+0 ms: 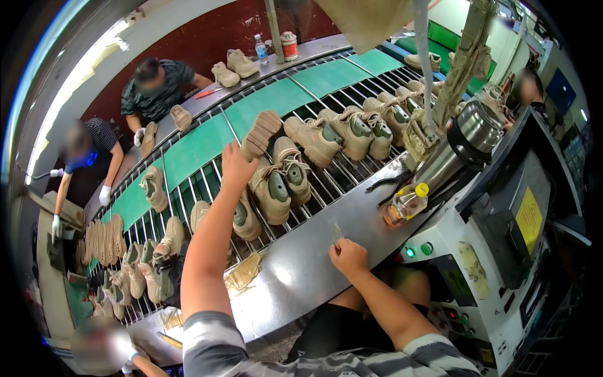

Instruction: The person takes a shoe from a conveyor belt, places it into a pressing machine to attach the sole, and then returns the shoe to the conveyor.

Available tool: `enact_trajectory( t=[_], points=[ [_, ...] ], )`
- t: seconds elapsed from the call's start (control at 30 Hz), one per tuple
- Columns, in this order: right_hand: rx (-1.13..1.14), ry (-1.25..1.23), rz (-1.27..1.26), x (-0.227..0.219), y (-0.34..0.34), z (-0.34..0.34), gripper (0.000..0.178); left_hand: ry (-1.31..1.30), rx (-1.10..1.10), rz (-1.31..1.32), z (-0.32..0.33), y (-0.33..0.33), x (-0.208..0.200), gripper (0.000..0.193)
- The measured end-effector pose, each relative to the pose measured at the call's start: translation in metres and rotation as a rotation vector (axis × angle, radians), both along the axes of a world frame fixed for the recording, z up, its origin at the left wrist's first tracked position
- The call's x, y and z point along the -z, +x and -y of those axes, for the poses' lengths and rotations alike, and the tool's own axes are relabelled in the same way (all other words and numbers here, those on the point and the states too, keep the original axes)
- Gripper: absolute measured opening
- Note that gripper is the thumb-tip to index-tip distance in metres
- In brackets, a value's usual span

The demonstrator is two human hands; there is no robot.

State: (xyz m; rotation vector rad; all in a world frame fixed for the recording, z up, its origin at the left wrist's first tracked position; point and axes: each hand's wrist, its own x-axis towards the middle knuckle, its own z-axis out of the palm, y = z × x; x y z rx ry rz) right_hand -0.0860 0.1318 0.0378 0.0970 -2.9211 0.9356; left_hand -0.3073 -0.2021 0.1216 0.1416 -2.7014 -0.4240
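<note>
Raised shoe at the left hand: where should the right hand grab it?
I'd grip the shoe's free upper-right end, coming from the right with fingers across its width. The left hand is at the lower-left end, and the sole faces the camera, long edges exposed.

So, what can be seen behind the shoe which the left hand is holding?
Above and to the left of the beige shoe in the left hand, a green sheet shows behind it. Whatever lies directly behind the shoe cannot be seen, because the shoe covers it.
</note>
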Motion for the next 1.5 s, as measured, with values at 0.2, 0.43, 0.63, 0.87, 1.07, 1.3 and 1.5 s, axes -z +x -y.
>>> enact_trajectory(
  t=[0.2, 0.43, 0.63, 0.87, 1.07, 1.3, 1.5],
  points=[
    [-0.038, -0.059, -0.144, 0.006, -0.002, -0.007, 0.019, -0.578, -0.128, 0.476, -0.038, -0.107, 0.037, 0.067],
    [-0.041, -0.056, -0.159, 0.008, -0.002, -0.007, 0.022, -0.567, -0.110, 0.387, -0.026, -0.129, 0.049, 0.070],
    [-0.009, -0.070, -0.110, 0.002, 0.001, -0.005, 0.021, -0.163, 0.072, 0.168, -0.016, -0.017, -0.057, 0.090],
    [-0.021, -0.073, 0.041, -0.001, 0.005, -0.006, 0.021, 1.564, 0.228, 0.076, 0.026, 0.227, -0.105, 0.071],
    [-0.263, -1.395, 0.666, -0.012, 0.032, 0.000, 0.045, 2.356, 0.402, 0.109, -0.096, 0.400, -0.032, 0.079],
    [-0.951, -2.234, 0.480, -0.146, 0.133, -0.069, 0.060, 2.954, 0.692, 1.119, -0.259, 0.433, -0.084, 0.073],
    [-0.257, -2.213, -0.041, -0.162, 0.230, -0.191, 0.064, 1.827, 0.809, 1.260, -0.340, 0.449, -0.052, 0.043]
  ],
)
